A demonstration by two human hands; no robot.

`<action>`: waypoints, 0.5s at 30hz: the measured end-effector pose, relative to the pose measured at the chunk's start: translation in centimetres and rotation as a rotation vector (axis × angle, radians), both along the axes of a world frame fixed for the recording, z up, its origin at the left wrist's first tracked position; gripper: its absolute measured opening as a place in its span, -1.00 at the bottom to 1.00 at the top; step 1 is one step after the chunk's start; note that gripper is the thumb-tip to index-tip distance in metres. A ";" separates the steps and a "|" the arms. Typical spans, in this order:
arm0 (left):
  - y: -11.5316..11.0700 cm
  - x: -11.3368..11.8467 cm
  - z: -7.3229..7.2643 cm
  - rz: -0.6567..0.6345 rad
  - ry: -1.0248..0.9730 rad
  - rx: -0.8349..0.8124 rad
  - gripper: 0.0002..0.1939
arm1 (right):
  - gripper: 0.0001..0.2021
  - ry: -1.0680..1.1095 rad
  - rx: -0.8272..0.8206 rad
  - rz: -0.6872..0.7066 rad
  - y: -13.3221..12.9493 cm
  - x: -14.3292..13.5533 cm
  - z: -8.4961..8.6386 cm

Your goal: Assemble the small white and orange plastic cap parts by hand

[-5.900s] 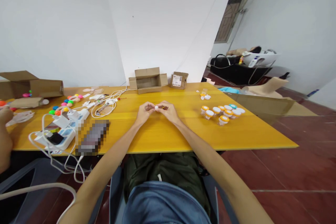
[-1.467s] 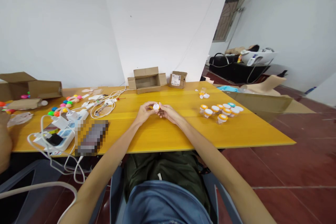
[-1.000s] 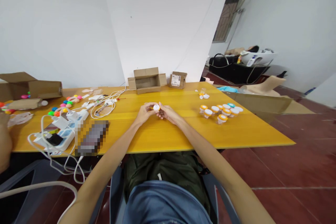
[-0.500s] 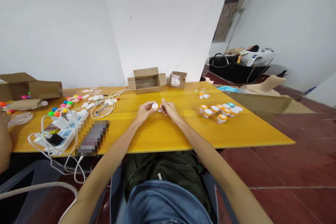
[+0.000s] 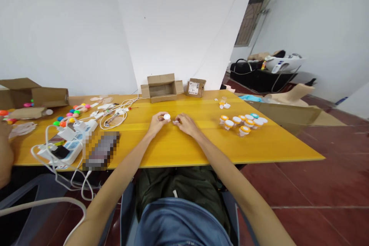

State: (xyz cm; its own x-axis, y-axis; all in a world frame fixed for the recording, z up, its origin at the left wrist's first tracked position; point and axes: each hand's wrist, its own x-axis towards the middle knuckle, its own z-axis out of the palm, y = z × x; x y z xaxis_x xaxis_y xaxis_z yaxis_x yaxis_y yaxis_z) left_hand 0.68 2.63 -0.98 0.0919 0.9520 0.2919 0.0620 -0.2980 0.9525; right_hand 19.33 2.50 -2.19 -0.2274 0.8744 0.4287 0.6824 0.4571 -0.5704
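Hands draw apart, each with a small piece

Compared with half a second ago, the gap between the left hand (image 5: 157, 124) and the right hand (image 5: 187, 124) is wider, and the white round lid (image 5: 167, 117) sits further left. The left hand grips this lid, its face turned up; whether a container hangs beneath cannot be told. The right hand pinches a small whitish piece (image 5: 175, 122), too small to identify. Both are near the middle of the yellow surface (image 5: 178, 150).

Towards the right edge stands a cluster of lidded jars (image 5: 249, 122), most with white-and-orange lids, one teal. Loose small parts (image 5: 225, 105) lie beyond them, near the far right corner. Along the far edge are an open cardboard box (image 5: 163, 98) and a smaller labelled box (image 5: 196, 87). Coloured balls (image 5: 69, 115), white cables (image 5: 123, 107), a power strip (image 5: 73, 150) and a pixelated device (image 5: 103, 150) occupy the left part. Another person's arm (image 5: 5, 157) shows at the left.
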 end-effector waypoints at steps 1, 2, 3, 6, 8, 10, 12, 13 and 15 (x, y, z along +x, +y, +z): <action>0.0 0.0 -0.1 -0.007 0.006 -0.001 -0.64 | -0.93 0.016 -0.009 -0.014 0.0 0.1 0.1; 0.1 0.0 -0.2 -0.016 0.011 0.002 -0.65 | -0.92 0.044 -0.022 -0.029 0.0 0.1 0.3; 0.1 0.0 -0.3 -0.025 0.017 0.010 -0.65 | -0.91 0.081 -0.036 -0.041 0.0 0.1 0.4; 0.2 0.1 -0.5 -0.052 0.041 0.037 -0.65 | -0.89 0.227 -0.056 -0.024 0.0 0.0 0.9; 0.3 0.2 -0.6 -0.069 0.059 0.033 -0.65 | -0.89 0.311 -0.037 0.028 0.0 -0.1 1.2; 0.4 0.3 -0.8 -0.085 0.073 0.017 -0.64 | -0.90 0.348 -0.006 0.085 -0.1 -0.3 1.4; 0.6 0.4 -1.0 -0.100 0.083 0.007 -0.64 | -0.91 0.338 0.017 0.126 -0.3 -0.4 1.6; 0.7 0.4 -1.1 -0.106 0.089 0.008 -0.63 | -0.90 0.323 0.024 0.140 -0.4 -0.5 1.6; 0.8 0.4 -1.3 -0.114 0.102 0.016 -0.64 | -0.88 0.287 0.029 0.157 -0.6 -0.6 1.7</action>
State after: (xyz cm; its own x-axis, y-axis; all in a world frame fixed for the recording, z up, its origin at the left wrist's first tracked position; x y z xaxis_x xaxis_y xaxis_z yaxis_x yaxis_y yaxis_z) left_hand 1.11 3.42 -2.23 0.2288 0.9292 0.2901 0.1232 -0.3233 0.9383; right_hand 18.76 1.87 -0.52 -0.2247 0.8249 0.5188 0.4160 0.5626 -0.7144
